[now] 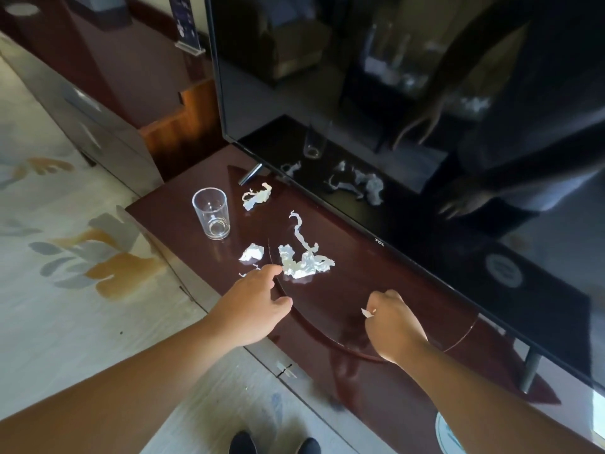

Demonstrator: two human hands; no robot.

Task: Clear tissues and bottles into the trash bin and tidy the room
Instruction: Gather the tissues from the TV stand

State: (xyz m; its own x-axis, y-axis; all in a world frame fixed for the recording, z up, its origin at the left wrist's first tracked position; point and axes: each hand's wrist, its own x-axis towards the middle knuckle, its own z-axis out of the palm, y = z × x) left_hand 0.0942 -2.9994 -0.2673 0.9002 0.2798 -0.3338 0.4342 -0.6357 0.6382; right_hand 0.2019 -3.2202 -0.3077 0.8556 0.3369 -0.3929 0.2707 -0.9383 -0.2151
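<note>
Torn white tissue lies scattered on the dark red TV cabinet point(360, 290). The biggest clump point(306, 263) has a long strip trailing toward the screen. A small scrap point(251, 253) lies to its left, and another shredded piece point(257, 196) sits farther back. My left hand point(255, 306) reaches out over the cabinet edge, fingers relaxed, index tip just short of the biggest clump. My right hand point(391, 322) is curled into a fist with a bit of tissue point(367, 312) sticking out of it.
An empty clear glass point(212, 213) stands upright left of the tissue pieces. A large black TV point(393, 109) on two feet fills the back of the cabinet. Patterned carpet point(65, 257) lies to the left. A grey low unit point(82, 109) stands farther back.
</note>
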